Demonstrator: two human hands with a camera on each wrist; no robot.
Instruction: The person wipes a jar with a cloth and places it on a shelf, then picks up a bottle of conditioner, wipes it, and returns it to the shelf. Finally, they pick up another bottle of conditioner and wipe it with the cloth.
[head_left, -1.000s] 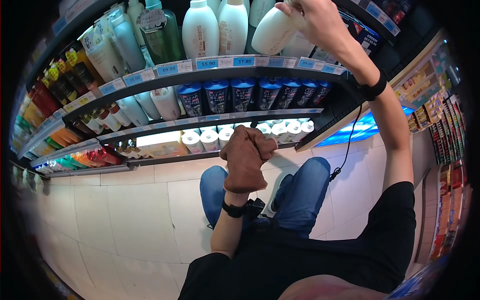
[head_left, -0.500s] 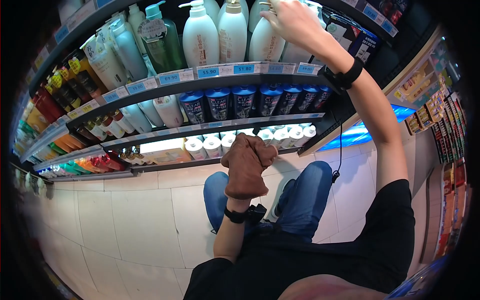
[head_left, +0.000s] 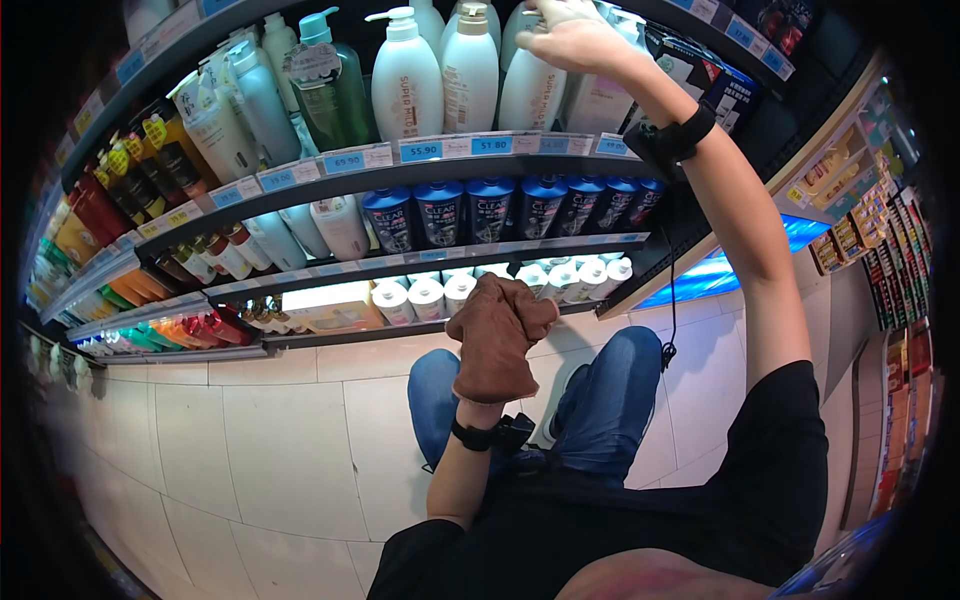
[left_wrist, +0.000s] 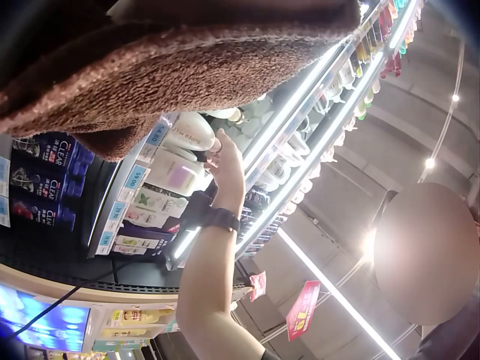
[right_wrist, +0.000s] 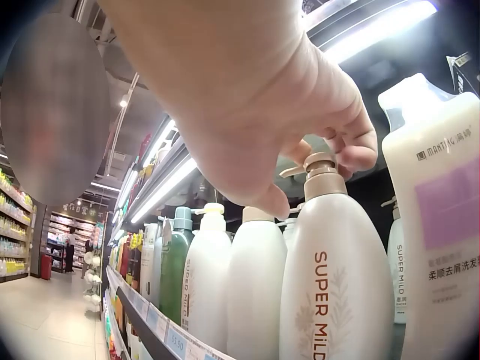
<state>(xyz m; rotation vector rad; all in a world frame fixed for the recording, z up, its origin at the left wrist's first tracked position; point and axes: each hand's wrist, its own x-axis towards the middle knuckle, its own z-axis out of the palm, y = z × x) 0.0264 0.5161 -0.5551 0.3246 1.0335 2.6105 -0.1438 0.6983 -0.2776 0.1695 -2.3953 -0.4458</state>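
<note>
My right hand (head_left: 578,42) is at the top of a white pump bottle (right_wrist: 334,262) marked SUPER MILD, which stands upright on the upper shelf. In the right wrist view the fingers curl round its beige pump head (right_wrist: 321,169), and the thumb points down on the left side. A brown mitt-like cloth cover (head_left: 497,340) hides my left hand, raised over the knees before the lowest shelf. Its fuzzy lining (left_wrist: 195,79) fills the top of the left wrist view. Next to the gripped bottle stand similar white pump bottles (head_left: 405,85) and a white bottle with a purple label (right_wrist: 450,202).
A green pump bottle (head_left: 328,90) stands farther left on the same shelf. Below are blue CLEAR bottles (head_left: 490,210) and, at the bottom, white bottles (head_left: 425,298). Price tags line the shelf edge (head_left: 490,145). A black cable (head_left: 672,300) hangs at the right near a lit blue screen (head_left: 720,265).
The SUPER MILD bottle went from tilted in my right hand to upright on the shelf. My right hand has moved slightly left at its top. The covered left hand has barely shifted.
</note>
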